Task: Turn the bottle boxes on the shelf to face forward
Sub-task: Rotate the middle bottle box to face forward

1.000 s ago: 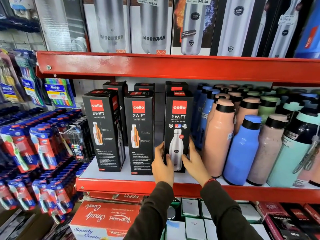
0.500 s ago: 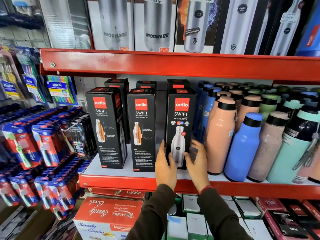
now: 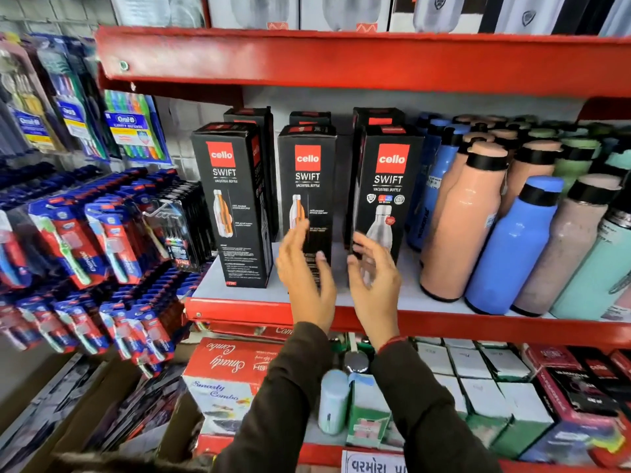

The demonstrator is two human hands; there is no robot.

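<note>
Hands spread, nothing gripped: left hand, right hand. Middle box best pinched at side edges, twisted w/o toppling.

1. One view only, a wide-angle camera worn on the person's head
2. It faces forward and slightly down at the red shelf, close enough that both sleeved arms reach in from the bottom edge
3. The frame spans the shelf above to the stock below; straight lines bend near the edges
</note>
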